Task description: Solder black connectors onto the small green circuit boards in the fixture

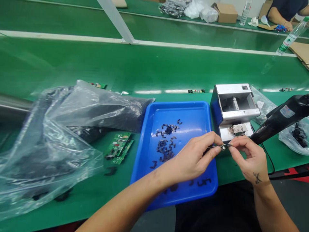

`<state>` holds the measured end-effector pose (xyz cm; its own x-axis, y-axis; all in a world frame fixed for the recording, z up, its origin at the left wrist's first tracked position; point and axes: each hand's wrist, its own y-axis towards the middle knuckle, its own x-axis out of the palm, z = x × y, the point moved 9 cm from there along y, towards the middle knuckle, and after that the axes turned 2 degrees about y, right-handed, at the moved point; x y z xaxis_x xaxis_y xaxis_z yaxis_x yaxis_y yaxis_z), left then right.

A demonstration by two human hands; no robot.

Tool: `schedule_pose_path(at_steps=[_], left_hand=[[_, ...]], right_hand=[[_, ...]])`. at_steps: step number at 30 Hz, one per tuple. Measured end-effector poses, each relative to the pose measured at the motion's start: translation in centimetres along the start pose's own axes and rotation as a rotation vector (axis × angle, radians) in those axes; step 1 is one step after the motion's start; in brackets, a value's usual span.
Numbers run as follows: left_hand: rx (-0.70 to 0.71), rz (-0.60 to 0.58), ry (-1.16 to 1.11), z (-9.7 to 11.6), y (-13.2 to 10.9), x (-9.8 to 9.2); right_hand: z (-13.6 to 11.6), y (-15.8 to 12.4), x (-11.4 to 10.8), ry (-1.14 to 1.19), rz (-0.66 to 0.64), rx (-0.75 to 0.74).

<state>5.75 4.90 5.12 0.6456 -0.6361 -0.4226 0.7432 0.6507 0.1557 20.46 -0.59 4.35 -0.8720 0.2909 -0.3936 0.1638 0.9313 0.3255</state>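
My left hand (190,158) pinches the left end of a small circuit board (223,147), seen nearly edge-on with a shiny metal component on it. At the other end, the thumb and forefinger of my right hand (252,158) are closed on the same board; a dark bit shows at those fingertips, too small to make out. Both hands are just in front of a silver screw feeder (238,115). Under my left forearm lies a blue tray (190,120) with many small black plastic clips (166,149) scattered in it.
A black electric screwdriver (281,117) slants in from the right, beside a bag of black parts (299,135). Left of the tray are green circuit boards (120,148) and a large clear plastic bag (70,112). Another board (196,91) lies behind the tray. A co-worker's arm (280,19) shows far right.
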Motion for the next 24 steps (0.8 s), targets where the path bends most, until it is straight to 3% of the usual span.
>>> schedule_pose_path(at_steps=[8,15,19,24], left_hand=[[0.043,0.07,-0.051,-0.4,0.0,-0.8],[0.106,0.048,-0.007,-0.2,0.2,-1.1],[0.192,0.063,0.144,-0.4,0.3,-1.0],[0.297,0.071,0.516,-0.1,-0.3,-0.3]], right_hand=[[-2.0,0.2,0.0,-0.167,0.078,-0.204],[-2.4,0.0,0.5,-0.272,0.107,-0.357],[-1.8,0.0,0.8,-0.345,0.107,-0.41],[-1.0,-0.2,1.0,-0.426,0.129,-0.408]])
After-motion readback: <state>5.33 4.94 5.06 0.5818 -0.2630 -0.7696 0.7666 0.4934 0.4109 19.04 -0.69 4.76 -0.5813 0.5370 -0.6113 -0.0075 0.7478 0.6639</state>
